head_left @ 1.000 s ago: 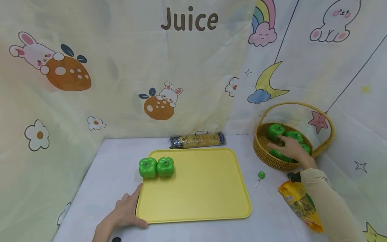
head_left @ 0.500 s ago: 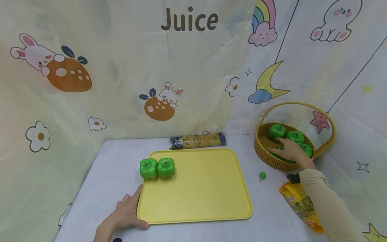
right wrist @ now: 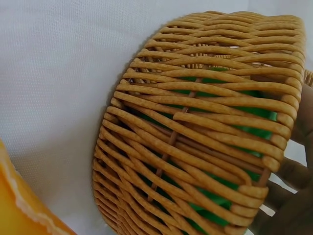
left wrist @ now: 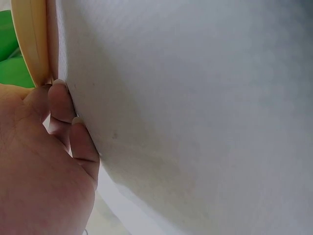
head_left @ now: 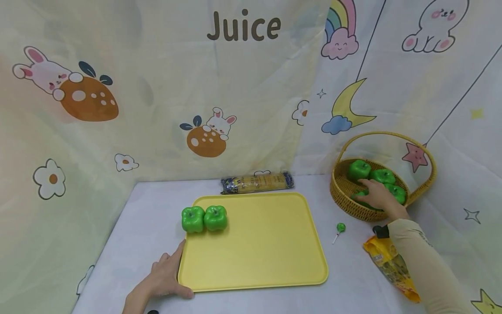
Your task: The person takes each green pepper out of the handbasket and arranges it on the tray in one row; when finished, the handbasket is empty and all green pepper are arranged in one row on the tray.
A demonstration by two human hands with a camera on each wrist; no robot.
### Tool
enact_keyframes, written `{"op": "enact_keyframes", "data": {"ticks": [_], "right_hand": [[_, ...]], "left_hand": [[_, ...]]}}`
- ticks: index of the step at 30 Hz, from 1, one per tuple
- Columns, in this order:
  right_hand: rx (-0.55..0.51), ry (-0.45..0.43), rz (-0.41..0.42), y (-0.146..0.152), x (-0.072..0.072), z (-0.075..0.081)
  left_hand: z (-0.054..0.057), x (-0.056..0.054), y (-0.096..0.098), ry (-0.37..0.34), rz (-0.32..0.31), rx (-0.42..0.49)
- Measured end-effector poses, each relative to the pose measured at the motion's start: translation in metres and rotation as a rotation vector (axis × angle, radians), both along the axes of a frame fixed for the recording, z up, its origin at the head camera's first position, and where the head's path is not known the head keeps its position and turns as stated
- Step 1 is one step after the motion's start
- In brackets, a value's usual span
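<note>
My left hand point(head_left: 166, 274) holds the near-left corner of a yellow tray point(head_left: 259, 244), its thumb at the front edge and index finger along the left side. In the left wrist view, other fingers point(left wrist: 82, 142) bend beside the tray's rim. Two green bell peppers point(head_left: 204, 219) stand side by side at the tray's far-left corner. Inside a wicker basket point(head_left: 353, 207), my right hand point(head_left: 379, 195) has thumb and fingers around a green bell pepper point(head_left: 361, 201), mostly covered by the hand. Several more peppers point(head_left: 359, 170) lie there. Through the weave, the right wrist view shows green point(right wrist: 254, 110).
A lollipop point(head_left: 340, 227) lies between tray and basket. Below the right forearm is a yellow packet point(head_left: 388, 261). A long pack of noodles point(head_left: 256, 182) lies behind the tray. The basket's tall handle point(head_left: 386, 133) arches above it, and a printed cloth point(head_left: 251, 87) hangs behind.
The right hand's fingers have drawn in closer around the pepper in the basket. My left hand stays at the tray, and the two peppers there keep their place.
</note>
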State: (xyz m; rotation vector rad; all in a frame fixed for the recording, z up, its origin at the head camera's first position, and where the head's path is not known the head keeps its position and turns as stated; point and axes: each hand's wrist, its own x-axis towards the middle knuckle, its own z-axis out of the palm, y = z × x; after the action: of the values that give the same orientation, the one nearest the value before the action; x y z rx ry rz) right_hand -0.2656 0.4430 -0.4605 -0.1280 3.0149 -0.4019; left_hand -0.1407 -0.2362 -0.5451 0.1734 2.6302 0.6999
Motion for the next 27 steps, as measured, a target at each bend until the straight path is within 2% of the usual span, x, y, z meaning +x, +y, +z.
{"op": "enact_keyframes", "data": {"ticks": [9,17,27], "right_hand": [[-0.008,0.051,0.032,0.001,0.000,0.004],[-0.060,0.040,0.002,-0.006,0.001,0.008],[-0.075,0.129,0.049,-0.024,0.002,0.024]], "left_hand": [[0.001,-0.001,0.000,-0.015,0.009,0.000],[0.001,0.002,0.000,-0.007,0.003,0.000],[0.000,0.001,0.000,0.001,0.004,-0.007]]}}
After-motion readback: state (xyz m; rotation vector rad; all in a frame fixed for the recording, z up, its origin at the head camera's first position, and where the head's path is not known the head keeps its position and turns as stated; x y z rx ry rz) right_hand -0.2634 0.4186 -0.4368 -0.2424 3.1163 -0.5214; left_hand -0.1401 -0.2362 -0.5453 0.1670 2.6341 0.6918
